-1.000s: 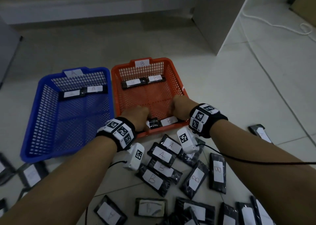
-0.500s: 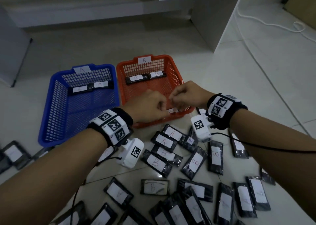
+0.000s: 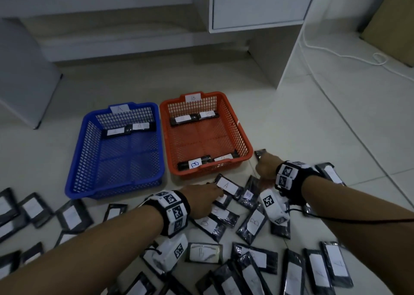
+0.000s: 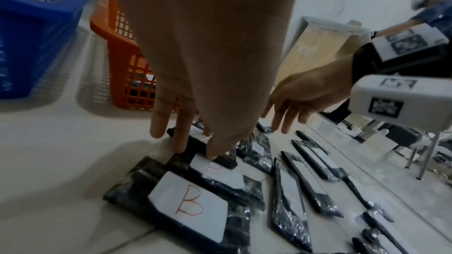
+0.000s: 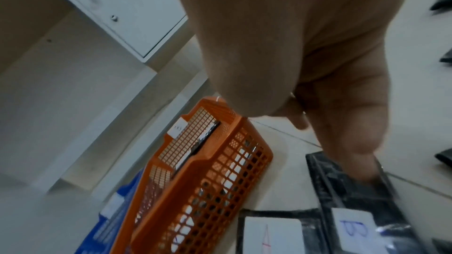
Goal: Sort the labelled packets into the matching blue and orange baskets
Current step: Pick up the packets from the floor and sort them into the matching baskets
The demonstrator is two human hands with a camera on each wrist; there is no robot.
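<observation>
Packets (image 3: 254,222) on floor: both hands reach down, left (image 3: 201,199) and right (image 3: 266,168) fingers extended, gripping nothing.

Blue basket (image 3: 116,151) tagged "A", orange basket (image 3: 233,126) tagged "B"

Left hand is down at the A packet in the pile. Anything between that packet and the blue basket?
Nothing visible. From the A packet, the way to the blue basket crosses bare floor; the left hand hovers beside it, fingers straight.
</observation>
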